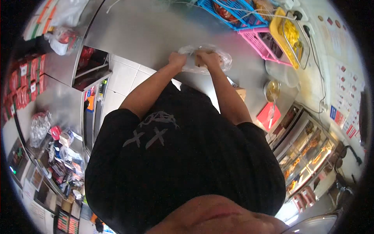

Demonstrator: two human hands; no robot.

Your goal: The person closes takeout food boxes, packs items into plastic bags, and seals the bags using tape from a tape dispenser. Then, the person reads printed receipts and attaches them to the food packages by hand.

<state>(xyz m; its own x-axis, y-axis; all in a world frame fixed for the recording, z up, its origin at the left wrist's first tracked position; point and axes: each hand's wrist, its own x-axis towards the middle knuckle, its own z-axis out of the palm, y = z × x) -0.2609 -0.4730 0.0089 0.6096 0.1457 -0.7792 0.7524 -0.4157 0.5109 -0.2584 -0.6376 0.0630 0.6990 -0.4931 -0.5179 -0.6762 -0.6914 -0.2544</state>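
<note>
1. The clear plastic bag (226, 59) lies on the steel counter (152, 29) in front of you, its long axis running left to right across your body.
2. Inside it or just against it, which you cannot tell from here, sits a tan piece (199, 61), boxy and matte, perhaps card. It lies to the right of your left hand and right by your right hand, the nearer of the 2.
3. Your left hand (177, 60) is curled closed on the bag's left end. Your right hand (210, 59) has bent fingers over the tan piece; whether they grip it or only the film, you cannot tell.
4. The bag's film is thin, glossy and crumpled, bulging past your right hand; the counter under it is smooth, brushed-looking metal.
5. Beyond, to the right, stand a blue basket (243, 24) and a pink basket (254, 38), both slatted plastic, and a yellow tray (275, 24).
6. Nearer your right arm are a round metal bowl (272, 90) and a flat red board (263, 114).
</note>
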